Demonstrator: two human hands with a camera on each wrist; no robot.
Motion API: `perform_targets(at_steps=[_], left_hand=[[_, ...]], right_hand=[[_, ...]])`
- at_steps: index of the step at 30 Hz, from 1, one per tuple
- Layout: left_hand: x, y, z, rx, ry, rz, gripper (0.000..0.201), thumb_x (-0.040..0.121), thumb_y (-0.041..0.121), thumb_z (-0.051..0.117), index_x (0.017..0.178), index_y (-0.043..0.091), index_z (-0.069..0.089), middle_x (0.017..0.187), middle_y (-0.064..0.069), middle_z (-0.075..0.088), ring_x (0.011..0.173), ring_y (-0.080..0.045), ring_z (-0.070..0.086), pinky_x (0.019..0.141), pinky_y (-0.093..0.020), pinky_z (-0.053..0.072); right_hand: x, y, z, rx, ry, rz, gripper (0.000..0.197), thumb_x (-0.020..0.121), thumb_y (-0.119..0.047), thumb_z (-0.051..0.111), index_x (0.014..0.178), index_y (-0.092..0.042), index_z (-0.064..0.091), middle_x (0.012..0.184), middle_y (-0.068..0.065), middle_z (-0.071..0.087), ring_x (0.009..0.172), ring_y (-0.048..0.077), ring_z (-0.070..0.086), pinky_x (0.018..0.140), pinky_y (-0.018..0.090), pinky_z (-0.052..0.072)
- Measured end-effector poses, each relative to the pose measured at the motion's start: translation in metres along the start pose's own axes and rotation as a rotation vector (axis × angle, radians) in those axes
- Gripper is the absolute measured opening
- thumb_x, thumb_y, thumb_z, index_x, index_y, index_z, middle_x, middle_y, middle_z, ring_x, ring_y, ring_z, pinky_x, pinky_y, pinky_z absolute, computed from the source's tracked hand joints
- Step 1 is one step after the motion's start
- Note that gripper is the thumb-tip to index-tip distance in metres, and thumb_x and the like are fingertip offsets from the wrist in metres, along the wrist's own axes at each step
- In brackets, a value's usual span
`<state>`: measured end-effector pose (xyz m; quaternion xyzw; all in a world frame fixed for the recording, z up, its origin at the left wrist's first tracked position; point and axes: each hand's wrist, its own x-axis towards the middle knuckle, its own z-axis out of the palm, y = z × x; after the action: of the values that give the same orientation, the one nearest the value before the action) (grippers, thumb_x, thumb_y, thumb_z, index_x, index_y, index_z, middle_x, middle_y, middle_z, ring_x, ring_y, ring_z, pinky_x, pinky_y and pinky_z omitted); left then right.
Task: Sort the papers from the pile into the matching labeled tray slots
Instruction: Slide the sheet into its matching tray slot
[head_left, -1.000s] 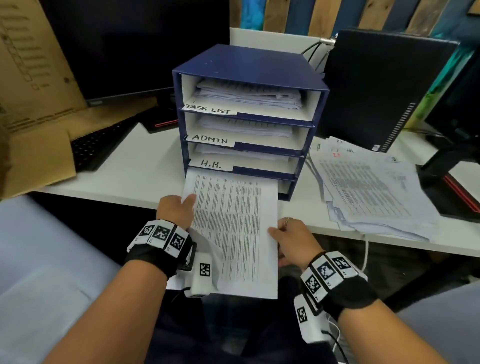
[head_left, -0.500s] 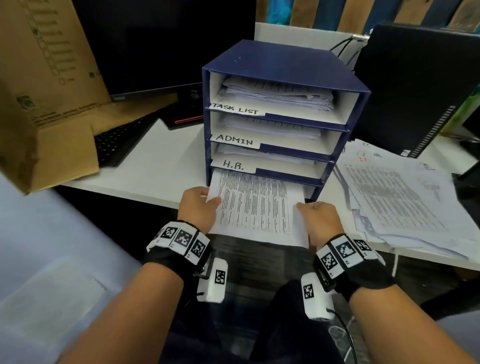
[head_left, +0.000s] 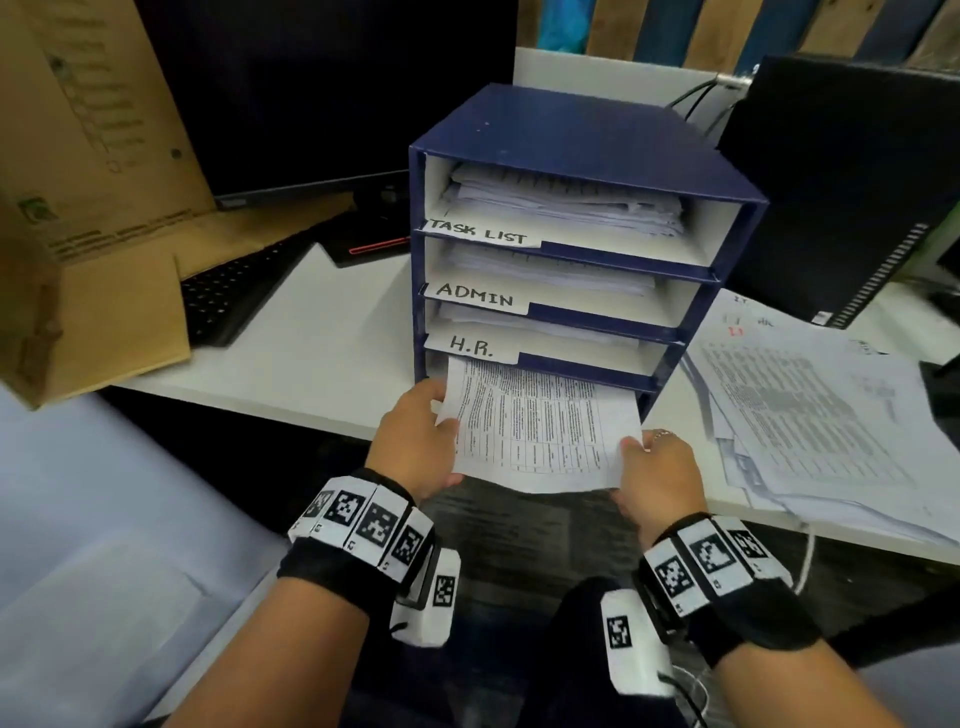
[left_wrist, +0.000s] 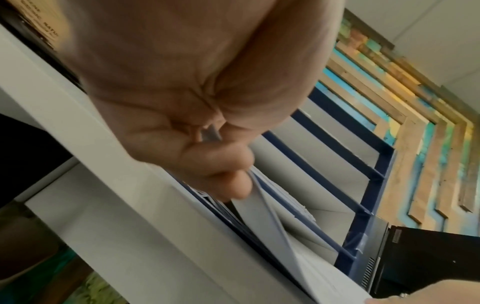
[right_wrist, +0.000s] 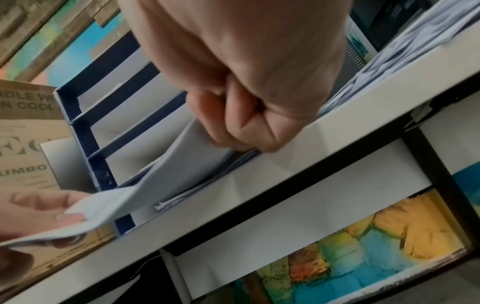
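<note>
A dark blue tray organiser (head_left: 582, 145) stands on the white desk, its slots labelled TASK LIST, ADMIN and H.R., each holding papers. A printed sheet (head_left: 540, 421) sticks halfway out of the unlabelled bottom slot below H.R. My left hand (head_left: 415, 441) pinches the sheet's left edge, thumb on top. My right hand (head_left: 657, 467) pinches its near right corner. The left wrist view shows my left hand (left_wrist: 228, 181) curled on the paper (left_wrist: 272, 226). The right wrist view shows my right hand (right_wrist: 233, 131) gripping the sheet (right_wrist: 161, 176). The pile of papers (head_left: 810, 415) lies to the right.
A cardboard box (head_left: 78, 208) leans at the left over a black keyboard (head_left: 234, 291). A dark monitor (head_left: 322, 88) stands behind, and a black computer case (head_left: 852, 182) at the back right. The desk's front edge (head_left: 311, 410) runs just under my hands.
Both hands have pushed the printed sheet forward into the bottom slot; much less of it hangs out than one second ago. The head view has come closer to the organiser.
</note>
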<state>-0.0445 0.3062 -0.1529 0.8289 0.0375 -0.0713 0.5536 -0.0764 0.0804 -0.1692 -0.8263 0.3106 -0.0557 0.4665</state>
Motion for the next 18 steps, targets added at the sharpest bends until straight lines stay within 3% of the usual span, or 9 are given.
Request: perform_targets(at_steps=[2,3,4,7,9,13,16,18], left_hand=[[-0.001,-0.005,0.001,0.024,-0.009,0.025,0.023,0.1,0.011,0.049,0.112,0.03,0.053,0.103,-0.003,0.064,0.085,-0.024,0.068,0.05,-0.03,0.058],[-0.001,-0.005,0.001,0.048,-0.003,0.037,0.024,0.1,0.01,0.048,0.113,0.03,0.053,0.103,-0.002,0.064,0.084,-0.024,0.068,0.051,-0.03,0.058],[0.001,-0.005,0.001,0.076,0.012,0.054,0.026,0.1,0.01,0.048,0.116,0.03,0.054,0.104,0.0,0.065,0.084,-0.022,0.068,0.053,-0.032,0.059],[0.013,0.002,0.004,0.106,0.13,0.101,0.026,0.099,0.01,0.049,0.119,0.027,0.056,0.113,0.001,0.064,0.081,-0.02,0.067,0.064,-0.04,0.062],[0.022,0.009,0.006,0.058,0.217,0.057,0.023,0.1,0.012,0.05,0.119,0.021,0.058,0.117,0.001,0.062,0.068,-0.02,0.068,0.059,-0.038,0.062],[0.035,0.013,0.01,-0.223,0.316,-0.143,0.027,0.096,0.007,0.057,0.121,0.011,0.063,0.12,-0.009,0.064,0.052,-0.019,0.07,0.061,-0.03,0.061],[0.042,0.014,0.015,-0.254,0.394,-0.157,0.022,0.093,0.006,0.065,0.114,0.007,0.066,0.107,-0.007,0.068,0.036,0.001,0.059,0.042,-0.011,0.047],[0.045,0.017,0.02,-0.301,0.442,-0.157,0.017,0.092,0.009,0.067,0.108,0.005,0.068,0.088,-0.003,0.069,0.035,0.003,0.057,0.038,-0.009,0.043]], right_hand=[[-0.004,0.007,-0.005,0.047,-0.066,0.031,0.02,0.102,-0.016,0.044,0.11,-0.002,0.055,0.102,0.016,0.058,0.072,0.033,0.063,0.055,0.034,0.054],[-0.004,0.009,-0.006,0.076,-0.091,0.053,0.019,0.102,-0.015,0.044,0.11,0.0,0.054,0.1,0.018,0.057,0.06,0.029,0.058,0.043,0.026,0.046],[-0.002,0.009,-0.007,0.098,-0.1,0.069,0.02,0.101,-0.013,0.044,0.112,0.001,0.054,0.099,0.021,0.056,0.053,0.026,0.054,0.039,0.023,0.041],[0.0,0.0,-0.005,0.168,-0.095,0.027,0.021,0.102,-0.013,0.043,0.119,-0.005,0.052,0.101,0.019,0.058,0.048,0.024,0.053,0.041,0.025,0.04],[0.002,-0.009,0.001,0.214,-0.06,-0.024,0.017,0.103,-0.015,0.043,0.117,-0.01,0.052,0.102,0.017,0.062,0.055,0.024,0.056,0.041,0.024,0.041],[0.007,-0.028,0.009,0.453,0.026,0.033,0.011,0.103,-0.016,0.05,0.093,-0.013,0.055,0.09,0.014,0.07,0.051,0.024,0.063,0.045,0.026,0.045],[0.006,-0.032,0.012,0.589,-0.001,0.089,0.01,0.101,-0.014,0.056,0.1,-0.005,0.058,0.081,0.019,0.074,0.056,0.029,0.071,0.057,0.033,0.054],[0.007,-0.032,0.013,0.6,0.017,0.12,0.007,0.101,-0.011,0.055,0.103,-0.004,0.056,0.078,0.02,0.073,0.054,0.027,0.069,0.059,0.033,0.055]])
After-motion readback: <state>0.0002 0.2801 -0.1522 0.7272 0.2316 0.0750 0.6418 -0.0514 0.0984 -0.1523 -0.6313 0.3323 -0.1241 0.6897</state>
